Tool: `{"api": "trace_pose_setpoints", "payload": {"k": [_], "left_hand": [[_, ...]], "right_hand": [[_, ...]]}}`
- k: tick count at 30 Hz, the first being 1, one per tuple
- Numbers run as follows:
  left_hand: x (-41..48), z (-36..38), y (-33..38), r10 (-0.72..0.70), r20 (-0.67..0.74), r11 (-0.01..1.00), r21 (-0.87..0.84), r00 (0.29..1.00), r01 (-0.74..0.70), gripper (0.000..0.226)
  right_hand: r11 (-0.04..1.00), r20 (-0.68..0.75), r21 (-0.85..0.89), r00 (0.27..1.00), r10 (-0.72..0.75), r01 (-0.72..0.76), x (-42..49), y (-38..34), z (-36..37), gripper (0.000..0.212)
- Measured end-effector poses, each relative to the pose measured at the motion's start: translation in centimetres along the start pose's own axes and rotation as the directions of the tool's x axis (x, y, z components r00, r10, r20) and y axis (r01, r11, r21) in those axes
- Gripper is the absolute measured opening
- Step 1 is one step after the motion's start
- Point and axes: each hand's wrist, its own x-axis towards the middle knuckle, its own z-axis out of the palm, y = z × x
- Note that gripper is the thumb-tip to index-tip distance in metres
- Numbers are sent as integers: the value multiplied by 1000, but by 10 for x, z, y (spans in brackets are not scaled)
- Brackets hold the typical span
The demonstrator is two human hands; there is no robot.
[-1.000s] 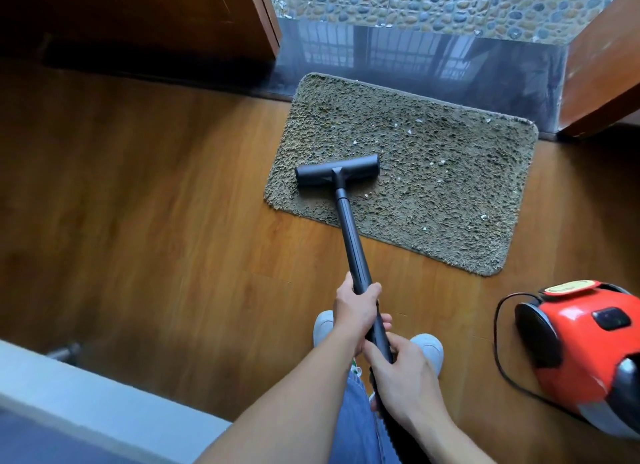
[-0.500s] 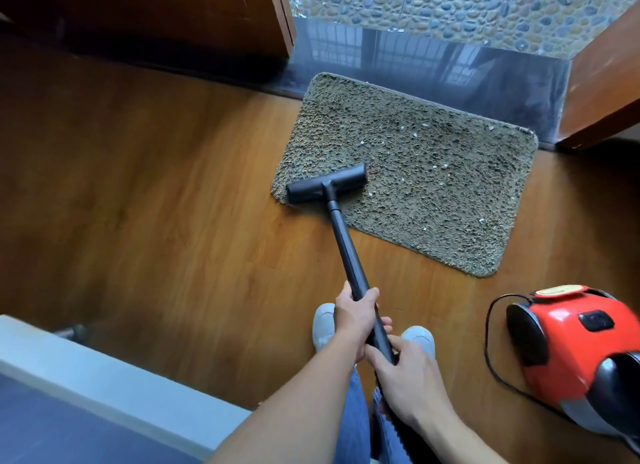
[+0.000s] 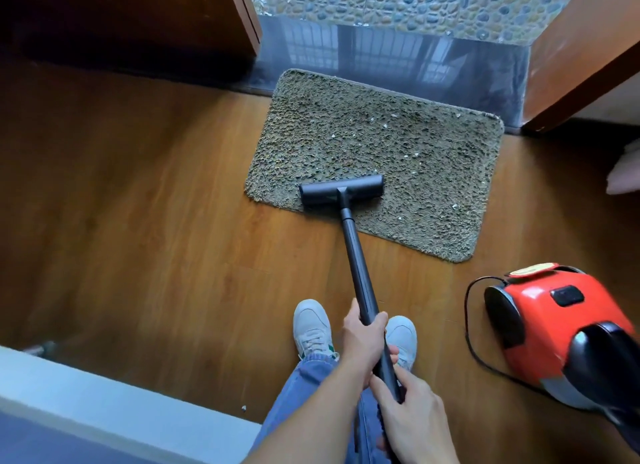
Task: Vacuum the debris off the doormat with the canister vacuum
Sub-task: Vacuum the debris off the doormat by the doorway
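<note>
We are holding the rigid, likely light tube (image 3: 356,266) near its upper end, left hand (image 3: 363,342) and right hand (image 3: 412,418) both curled around it, its brush head (image 3: 341,189) sitting on the near edge of the soft doormat (image 3: 415,151).

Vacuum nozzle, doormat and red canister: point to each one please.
vacuum nozzle (image 3: 341,190): head view, middle of its top.
doormat (image 3: 346,141): head view, bare pile left of centre.
red canister (image 3: 540,325): head view, red shell.

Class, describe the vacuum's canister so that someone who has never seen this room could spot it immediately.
Start at the shaggy doormat by the doorway. Off its near right corner, on the wooden floor, sits the canister. It alone is glossy red, trailing a black cord.
</note>
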Motion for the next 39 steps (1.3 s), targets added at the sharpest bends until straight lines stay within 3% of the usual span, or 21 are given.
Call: {"api": "trace_pose_setpoints", "payload": {"k": [6, 10, 18, 21, 23, 25, 28, 39], "left_hand": [[17, 4, 20, 37, -9, 995, 95, 999, -36, 27], [35, 3, 46, 58, -3, 986, 157, 998, -57, 38], [37, 7, 52, 39, 11, 988, 148, 999, -40, 40], [28, 13, 36, 27, 10, 993, 111, 1000, -27, 48], [19, 15, 25, 6, 23, 996, 85, 1000, -7, 45], [14, 16, 16, -11, 32, 997, 77, 999, 8, 28], [11, 14, 12, -14, 31, 996, 83, 999, 11, 31], [61, 9, 99, 67, -11, 995, 74, 998, -66, 26]], "right_hand": [[993, 37, 119, 999, 0, -4, 13, -15, -3, 12], [992, 29, 127, 1000, -7, 4, 32, -32, 1, 26], [994, 54, 111, 998, -22, 16, 34, -40, -7, 33], [994, 45, 113, 999, -16, 11, 26, -26, -12, 28], [994, 33, 112, 999, -17, 13, 22, -15, -13, 20], [996, 19, 90, 1000, -14, 12, 19, -4, -11, 12], [998, 2, 57, 1000, -3, 3, 19, 4, -6, 14], [997, 31, 36, 997, -74, 73, 73, -76, -17, 27]]}}
